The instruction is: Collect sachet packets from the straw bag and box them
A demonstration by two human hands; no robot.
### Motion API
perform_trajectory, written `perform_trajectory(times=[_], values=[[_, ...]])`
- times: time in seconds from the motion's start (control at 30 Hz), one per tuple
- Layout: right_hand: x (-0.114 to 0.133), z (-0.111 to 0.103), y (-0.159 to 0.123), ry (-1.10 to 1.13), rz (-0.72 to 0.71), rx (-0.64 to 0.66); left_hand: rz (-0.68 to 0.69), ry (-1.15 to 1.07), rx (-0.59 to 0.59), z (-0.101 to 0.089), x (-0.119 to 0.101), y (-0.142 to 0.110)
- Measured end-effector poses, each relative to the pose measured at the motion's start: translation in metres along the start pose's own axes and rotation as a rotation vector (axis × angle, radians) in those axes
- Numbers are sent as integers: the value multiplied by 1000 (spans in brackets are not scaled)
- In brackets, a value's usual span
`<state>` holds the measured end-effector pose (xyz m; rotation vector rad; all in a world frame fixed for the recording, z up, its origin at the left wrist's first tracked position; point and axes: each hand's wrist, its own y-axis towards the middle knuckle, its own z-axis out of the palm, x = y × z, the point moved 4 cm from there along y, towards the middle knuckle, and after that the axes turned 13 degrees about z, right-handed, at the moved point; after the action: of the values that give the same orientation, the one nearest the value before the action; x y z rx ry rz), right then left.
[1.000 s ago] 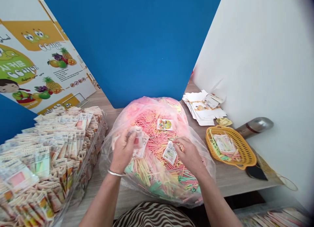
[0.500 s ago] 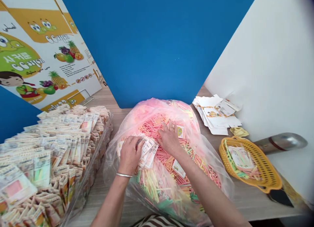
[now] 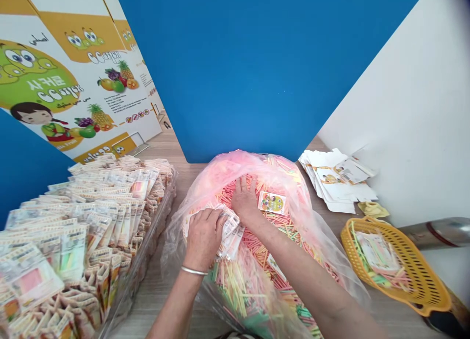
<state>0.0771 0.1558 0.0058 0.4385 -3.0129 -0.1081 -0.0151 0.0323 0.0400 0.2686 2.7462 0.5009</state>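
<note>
A large clear plastic bag [image 3: 235,165] lies open on the wooden table, full of thin pink, orange, yellow and green sticks [image 3: 231,287]. My left hand [image 3: 203,238] is shut on a strip of small printed sachets [image 3: 230,231], which rests on the sticks inside the bag. Farther in, my right hand [image 3: 244,199] lies with its fingers apart on the sticks, holding nothing. Just to its right, a single colourful printed sachet [image 3: 272,203] sits on the heap.
A clear tray [image 3: 161,221] piled with several filled sachets stands at the left. Behind it leans a printed fruit-pattern carton [image 3: 84,75] against a blue panel. To the right are white printed sheets [image 3: 338,180], a yellow cloth [image 3: 372,209], a yellow plastic basket [image 3: 394,265] and a metal cylinder [image 3: 436,234].
My left hand has gone from a small packet to the sachet strip. My right hand has moved from a card near the middle to the far sticks. The whole scene has shifted rightward in view.
</note>
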Motion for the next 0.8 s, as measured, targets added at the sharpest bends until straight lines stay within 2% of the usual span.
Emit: perform_trajectory(times=[0.17, 0.33, 0.4, 0.47, 0.57, 0.67, 0.73, 0.8], values=[[-8, -8, -8, -47, -29, -55, -7, 8, 4, -3, -1, 1], [-33, -46, -23, 93, 108, -143, -6, -23, -58, -5, 4, -3], [-47, -58, -32, 285, 173, -48, 2, -42, -145, -11, 1, -5], [-60, -64, -47, 589, 194, 87, 10, -109, -257, -19, -9, -6], [-74, -71, -79, 1048, 149, 203, -38, -367, -345, -25, -35, -3], [-79, -71, -113, 1246, 100, 315, -202, -759, -262, -13, -63, 5], [-79, -66, -129, 1300, 49, 387, -288, -992, -131, 2, -81, 10], [-79, -56, -138, 1345, 18, 432, -301, -1117, -17, 14, -96, 15]])
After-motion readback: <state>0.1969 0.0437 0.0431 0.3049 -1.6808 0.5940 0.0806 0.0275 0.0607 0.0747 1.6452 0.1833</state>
